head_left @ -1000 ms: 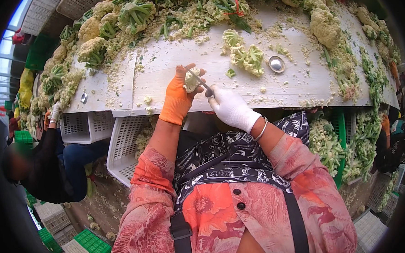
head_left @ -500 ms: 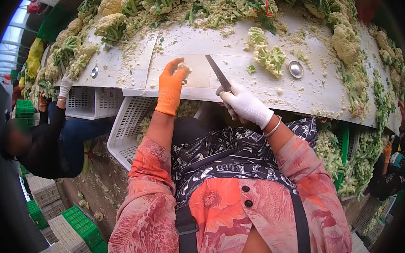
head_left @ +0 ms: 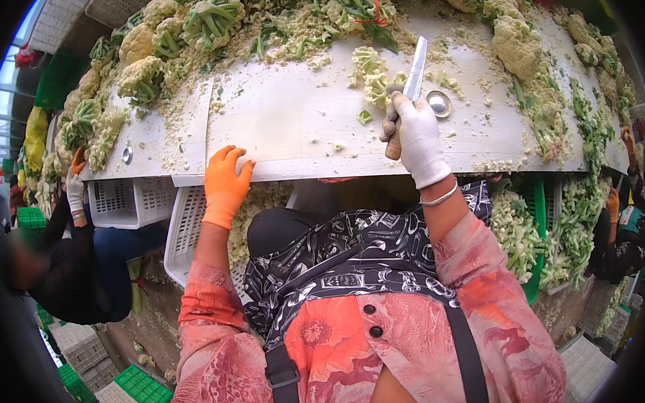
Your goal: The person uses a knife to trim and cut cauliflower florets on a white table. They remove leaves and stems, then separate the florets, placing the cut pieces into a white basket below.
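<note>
Over the near edge of the white table (head_left: 290, 141), my left hand (head_left: 227, 186) in an orange glove is open and empty, fingers bent and slightly apart. Below it is a white slatted crate (head_left: 182, 234) with cauliflower pieces (head_left: 261, 205) inside. My right hand (head_left: 417, 134), white-gloved with dirty fingertips, is closed round a knife (head_left: 415, 69), its blade pointing away from me and its brown handle end showing beneath the fist. Just beyond those fingers lie several cauliflower florets (head_left: 370, 71). A round metal dish (head_left: 439, 103) sits right beside the hand.
Trimmed cauliflower heads (head_left: 212, 21) and crumbs line the table's far side. A green crate (head_left: 536, 234) stands below the table at right, near a heap of leaves (head_left: 575, 225). At left a co-worker (head_left: 63, 259) sits by another white crate (head_left: 134, 202); another person (head_left: 623, 237) is at far right.
My left hand has let go of a small cauliflower piece and come back toward the table edge. My right hand has carried the knife right and forward to the florets, the blade turning rightward.
</note>
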{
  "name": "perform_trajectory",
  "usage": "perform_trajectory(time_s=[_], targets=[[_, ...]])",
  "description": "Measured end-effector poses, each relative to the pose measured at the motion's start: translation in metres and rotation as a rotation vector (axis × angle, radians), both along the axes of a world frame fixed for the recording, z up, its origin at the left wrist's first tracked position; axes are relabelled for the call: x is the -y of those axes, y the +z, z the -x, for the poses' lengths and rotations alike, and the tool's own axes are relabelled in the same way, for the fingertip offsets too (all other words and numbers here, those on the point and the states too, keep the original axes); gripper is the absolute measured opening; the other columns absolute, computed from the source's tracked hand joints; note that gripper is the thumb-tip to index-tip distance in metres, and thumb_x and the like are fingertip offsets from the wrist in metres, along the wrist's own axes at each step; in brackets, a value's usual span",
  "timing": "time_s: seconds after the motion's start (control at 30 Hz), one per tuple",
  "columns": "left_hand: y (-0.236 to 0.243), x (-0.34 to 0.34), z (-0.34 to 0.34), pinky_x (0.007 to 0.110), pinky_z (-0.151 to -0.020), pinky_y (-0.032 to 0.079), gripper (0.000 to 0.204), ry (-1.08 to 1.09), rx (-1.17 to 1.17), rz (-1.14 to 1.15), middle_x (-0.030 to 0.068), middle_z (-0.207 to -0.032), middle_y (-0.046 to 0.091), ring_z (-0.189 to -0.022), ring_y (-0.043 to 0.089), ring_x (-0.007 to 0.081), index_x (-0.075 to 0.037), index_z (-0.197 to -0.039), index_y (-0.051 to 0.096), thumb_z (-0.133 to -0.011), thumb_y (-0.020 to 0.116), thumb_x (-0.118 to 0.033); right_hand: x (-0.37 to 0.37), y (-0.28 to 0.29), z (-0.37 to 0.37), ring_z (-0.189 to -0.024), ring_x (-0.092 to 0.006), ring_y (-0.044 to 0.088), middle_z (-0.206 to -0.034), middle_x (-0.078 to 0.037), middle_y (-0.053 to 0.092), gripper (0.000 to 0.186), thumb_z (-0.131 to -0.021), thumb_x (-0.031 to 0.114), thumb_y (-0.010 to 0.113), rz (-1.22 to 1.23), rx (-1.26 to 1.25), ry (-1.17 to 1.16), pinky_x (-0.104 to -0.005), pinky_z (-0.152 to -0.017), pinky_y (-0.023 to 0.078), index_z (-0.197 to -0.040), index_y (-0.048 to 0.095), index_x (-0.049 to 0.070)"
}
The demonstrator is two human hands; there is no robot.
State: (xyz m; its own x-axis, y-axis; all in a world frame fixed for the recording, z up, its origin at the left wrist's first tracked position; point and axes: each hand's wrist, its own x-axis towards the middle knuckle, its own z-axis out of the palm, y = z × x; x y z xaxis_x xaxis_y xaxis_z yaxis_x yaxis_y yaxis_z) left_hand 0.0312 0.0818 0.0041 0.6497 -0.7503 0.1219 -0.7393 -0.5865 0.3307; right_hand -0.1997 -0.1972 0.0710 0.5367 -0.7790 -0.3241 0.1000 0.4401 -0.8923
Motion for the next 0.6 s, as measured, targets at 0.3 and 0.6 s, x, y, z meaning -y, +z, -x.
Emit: perform_trajectory(time_s=[0.3, 0.6], targets=[[-0.037, 0.164, 0.044, 0.061, -0.120, 0.018, 0.089, -0.619, 0.125, -0.018, 0.0158, -0.160, 0.032, -0.150, 0.023, 0.0431, -0.013, -0.152, 0.039, -0.080, 0.080, -0.044, 0.008, -0.005, 0.003, -0.055, -0.0121, 0.048, -0.078, -0.003, 0.051, 0.021, -0.103, 0.016, 0.051, -0.030, -0.006, 0.014, -0.0293, -0.051, 0.047, -0.117, 0.052, 0.000], [-0.059, 0.268, 0.018, 0.047, -0.115, 0.031, 0.074, -0.277, -0.033, 0.222, 0.0170, -0.146, 0.048, -0.138, 0.040, 0.0380, -0.006, -0.138, 0.053, -0.078, 0.078, -0.043, 0.008, -0.003, -0.003, -0.049, -0.0110, 0.053, -0.072, -0.003, 0.054, 0.024, -0.102, 0.019, 0.054, -0.063, -0.015, 0.046, -0.0265, -0.036, 0.038, -0.115, 0.054, -0.001]])
